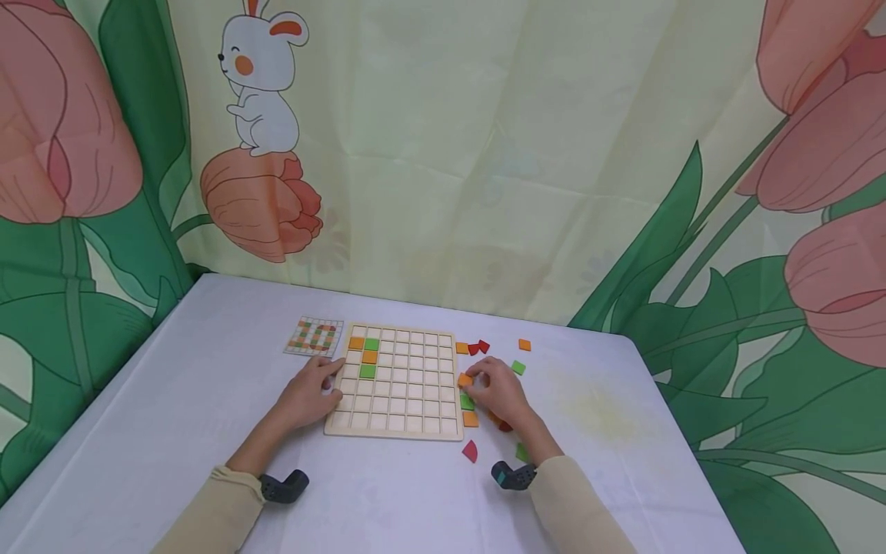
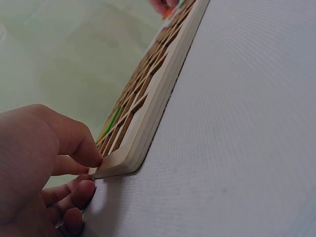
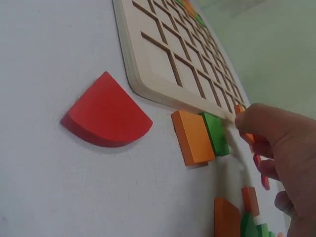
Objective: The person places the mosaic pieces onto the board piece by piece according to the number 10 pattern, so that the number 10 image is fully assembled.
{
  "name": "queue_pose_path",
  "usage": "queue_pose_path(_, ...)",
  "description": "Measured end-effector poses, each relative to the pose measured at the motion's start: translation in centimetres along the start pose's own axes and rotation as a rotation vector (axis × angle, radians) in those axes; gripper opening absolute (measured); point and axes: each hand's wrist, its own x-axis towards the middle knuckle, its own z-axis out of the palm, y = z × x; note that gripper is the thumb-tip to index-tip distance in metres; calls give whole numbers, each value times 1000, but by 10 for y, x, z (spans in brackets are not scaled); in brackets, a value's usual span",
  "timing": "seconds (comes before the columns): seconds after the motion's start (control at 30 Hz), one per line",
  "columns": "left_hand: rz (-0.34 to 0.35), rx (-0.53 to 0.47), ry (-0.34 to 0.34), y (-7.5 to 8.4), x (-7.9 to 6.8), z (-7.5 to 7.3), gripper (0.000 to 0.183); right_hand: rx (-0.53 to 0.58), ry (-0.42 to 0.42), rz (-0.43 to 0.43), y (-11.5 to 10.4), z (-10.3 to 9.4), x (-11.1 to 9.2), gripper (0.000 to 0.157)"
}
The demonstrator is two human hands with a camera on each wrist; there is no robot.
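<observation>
A square wooden grid board [image 1: 394, 435] lies on the table, with orange tiles [image 1: 370, 357] and green tiles [image 1: 368, 372] set in some upper-left cells. My left hand [image 1: 309, 392] holds the board's left edge; in the left wrist view its fingertips meet the wooden rim near a corner. Just past the right edge, my right hand [image 1: 500, 388] pinches an orange tile [image 1: 465, 379] between thumb and fingers. Beside that edge sit a green tile [image 3: 216, 134] and another orange tile [image 3: 192, 138], near the right hand. Its fingers partly cover several pieces beyond.
A pattern card [image 1: 314, 336] with a coloured grid lies left of the board. Red quarter-round pieces [image 1: 470, 451] and loose green tiles [image 1: 518, 368] are scattered on the right. An orange tile [image 1: 524, 345] lies farther back. A printed curtain [image 1: 471, 154] hangs behind the table.
</observation>
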Motion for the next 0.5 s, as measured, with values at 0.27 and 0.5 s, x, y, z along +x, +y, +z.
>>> queue_pose_path(0.27,9,-2,3,-2,0,0,63,81,-42,-11,-13,2,-2,20)
queue_pose_path(0.5,22,-6,4,-3,0,1,63,102,-68,-57,-23,8,-3,23)
